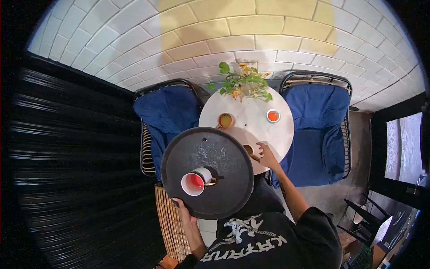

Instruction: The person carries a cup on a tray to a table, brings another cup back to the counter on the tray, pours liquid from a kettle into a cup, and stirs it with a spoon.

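My left hand [185, 212] grips the near left rim of a round black serving tray [224, 184], its thumb on top and the other fingers mostly hidden underneath. On the tray stands a white mug with a dark pattern and a gold handle [193, 184], holding some red liquid. Over the near part of the round table [268, 139], my right hand [266, 156] has its fingers apart beside a cup of brownish liquid [248, 149]. The tray edge partly hides that cup. I cannot tell whether my fingertips touch it.
Also on the table are a cup with yellowish-brown liquid [225, 120], a small white cup with orange-red contents [273, 116] and a leafy plant [244, 83]. Blue-cushioned chairs [168, 107] [316, 107] flank it. A tiled wall [215, 54] rises behind; black corrugated panelling [80, 157] lies left.
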A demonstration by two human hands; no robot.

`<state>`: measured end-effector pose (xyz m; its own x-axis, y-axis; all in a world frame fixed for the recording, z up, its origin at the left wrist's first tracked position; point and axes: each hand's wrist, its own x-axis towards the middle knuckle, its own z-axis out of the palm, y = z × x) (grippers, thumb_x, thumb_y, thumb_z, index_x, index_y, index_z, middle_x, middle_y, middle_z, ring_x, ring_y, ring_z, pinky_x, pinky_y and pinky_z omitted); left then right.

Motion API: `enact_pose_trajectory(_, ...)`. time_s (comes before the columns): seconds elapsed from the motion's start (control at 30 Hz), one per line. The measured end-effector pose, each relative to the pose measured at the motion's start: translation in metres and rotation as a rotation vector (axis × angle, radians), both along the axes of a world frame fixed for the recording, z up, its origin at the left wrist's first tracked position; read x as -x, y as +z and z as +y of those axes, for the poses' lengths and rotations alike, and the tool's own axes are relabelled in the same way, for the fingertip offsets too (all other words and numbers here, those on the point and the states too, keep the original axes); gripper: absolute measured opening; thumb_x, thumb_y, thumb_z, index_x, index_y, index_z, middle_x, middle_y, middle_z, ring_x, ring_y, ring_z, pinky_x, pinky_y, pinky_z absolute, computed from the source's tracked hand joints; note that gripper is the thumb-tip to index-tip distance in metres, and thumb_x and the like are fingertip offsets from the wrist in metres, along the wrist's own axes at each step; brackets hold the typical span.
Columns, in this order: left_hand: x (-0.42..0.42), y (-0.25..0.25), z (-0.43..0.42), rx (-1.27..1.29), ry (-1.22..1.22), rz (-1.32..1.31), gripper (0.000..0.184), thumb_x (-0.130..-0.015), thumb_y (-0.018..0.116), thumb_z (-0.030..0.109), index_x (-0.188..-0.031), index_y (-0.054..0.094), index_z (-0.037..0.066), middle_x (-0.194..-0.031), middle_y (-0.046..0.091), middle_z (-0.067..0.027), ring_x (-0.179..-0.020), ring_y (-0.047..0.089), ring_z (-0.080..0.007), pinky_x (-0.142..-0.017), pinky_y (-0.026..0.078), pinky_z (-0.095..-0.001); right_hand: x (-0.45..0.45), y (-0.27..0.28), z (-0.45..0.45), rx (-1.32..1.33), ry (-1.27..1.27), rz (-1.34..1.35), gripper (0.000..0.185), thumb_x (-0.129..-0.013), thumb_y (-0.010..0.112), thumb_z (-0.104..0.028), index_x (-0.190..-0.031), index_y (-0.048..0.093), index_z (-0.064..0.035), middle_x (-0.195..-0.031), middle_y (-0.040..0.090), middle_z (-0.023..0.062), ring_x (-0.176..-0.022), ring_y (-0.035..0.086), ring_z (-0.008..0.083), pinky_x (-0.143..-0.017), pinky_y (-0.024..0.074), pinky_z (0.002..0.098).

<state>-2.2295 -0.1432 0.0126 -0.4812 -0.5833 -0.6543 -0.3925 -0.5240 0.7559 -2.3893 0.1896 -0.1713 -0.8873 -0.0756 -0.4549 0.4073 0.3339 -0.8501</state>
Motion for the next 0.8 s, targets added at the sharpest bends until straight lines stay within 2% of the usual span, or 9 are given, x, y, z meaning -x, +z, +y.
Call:
enact_pose_trajectory(0.07,0.0,0.006,0.004,0.001,0.02,-0.013,0.084,-0.095,0.048,0.063,-0.155,0.022,0.009,-0.157,0.033,-0.0138,-0.139,0.04,-0.0326,-0.109,0.043,-0.0492,-0.001,-0.02,-0.022,-0.213,0.134,0.37,0.091,-0.071,0.086,-0.027,-0.146,0.039,-0.0091,-0.126,0.049,0.0279,-0.116,0.053,0.0389,-0.097,0.0468,0.0436)
enact_pose_trajectory(0.1,-0.001,0.01,0.007,-0.003,0.03,-0.02,0.085,-0.095,0.048,0.063,-0.155,0.022,0.009,-0.157,0.032,-0.014,-0.139,0.039,-0.0327,-0.109,0.043,-0.0477,-0.001,-0.04,-0.033,-0.155,0.144,0.33,0.107,-0.064,0.089,-0.03,-0.152,0.03,-0.0115,-0.132,0.042,0.0308,-0.122,0.044,0.046,-0.103,0.0408,0.0492)
enact_pose_trajectory(0.23,-0.012,-0.001,-0.007,0.022,0.135,-0.042,0.076,-0.095,0.054,0.058,-0.151,0.033,0.012,-0.153,0.039,-0.0128,-0.132,0.047,-0.0325,-0.105,0.047,-0.0499,0.006,-0.064,-0.071,-0.332,0.196,0.327,0.084,-0.076,0.079,-0.028,-0.147,0.037,-0.01,-0.128,0.045,0.029,-0.118,0.045,0.0459,-0.099,0.0427,0.0521)
enact_pose_trajectory(0.27,-0.013,-0.006,-0.011,0.023,0.144,-0.045,0.076,-0.095,0.054,0.058,-0.151,0.033,0.012,-0.153,0.039,-0.0128,-0.132,0.047,-0.0325,-0.105,0.047,-0.0499,0.009,-0.082,-0.077,-0.563,0.311,0.34,0.072,-0.081,0.072,-0.025,-0.143,0.039,-0.009,-0.126,0.045,0.0285,-0.115,0.047,0.0459,-0.096,0.044,0.0532)
enact_pose_trajectory(0.33,-0.015,-0.008,-0.016,0.056,0.091,-0.086,0.085,-0.096,0.046,0.063,-0.156,0.021,0.007,-0.158,0.029,-0.0165,-0.139,0.039,-0.0328,-0.109,0.042,-0.0455,0.012,-0.075,-0.083,-0.794,0.439,0.345,0.06,-0.086,0.066,-0.022,-0.139,0.041,-0.0081,-0.124,0.046,0.028,-0.113,0.049,0.0459,-0.093,0.0453,0.0543)
enact_pose_trajectory(0.4,-0.011,0.001,-0.011,0.049,0.089,-0.091,0.085,-0.096,0.046,0.063,-0.155,0.021,0.007,-0.158,0.03,-0.0165,-0.139,0.04,-0.0326,-0.109,0.042,-0.0458,0.015,-0.051,-0.08,-0.726,0.375,0.165,0.095,-0.067,0.085,-0.031,-0.143,0.032,-0.0067,-0.124,0.044,0.0302,-0.103,0.052,0.0453,-0.091,0.0481,0.0524)
enact_pose_trajectory(0.67,0.006,-0.009,-0.004,-0.048,0.078,-0.048,0.09,-0.094,0.048,0.067,-0.154,0.024,0.005,-0.155,0.035,-0.0166,-0.136,0.043,-0.0331,-0.109,0.043,-0.0457,0.024,-0.034,-0.032,-0.628,0.182,0.148,0.089,-0.061,0.088,-0.02,-0.131,0.037,-0.0035,-0.126,0.046,0.0278,-0.112,0.052,0.049,-0.086,0.0539,0.0518)
enact_pose_trajectory(0.73,0.021,-0.003,0.002,-0.05,0.186,-0.112,0.062,-0.102,0.046,0.049,-0.151,0.033,0.013,-0.149,0.044,-0.0134,-0.127,0.053,-0.0315,-0.099,0.052,-0.0472,0.029,-0.046,-0.007,-0.703,0.101,0.145,0.087,-0.06,0.086,-0.024,-0.133,0.041,-0.0131,-0.122,0.047,0.0223,-0.106,0.054,0.0457,-0.086,0.0517,0.0547)
enact_pose_trajectory(0.8,0.021,-0.009,0.0,-0.03,0.112,-0.118,0.075,-0.098,0.048,0.057,-0.152,0.029,0.008,-0.151,0.041,-0.0151,-0.13,0.049,-0.0323,-0.103,0.048,-0.0471,0.033,-0.051,0.016,-0.711,0.044,0.131,0.087,-0.058,0.085,-0.023,-0.134,0.041,-0.0151,-0.121,0.048,0.0215,-0.107,0.054,0.0451,-0.086,0.052,0.0538)
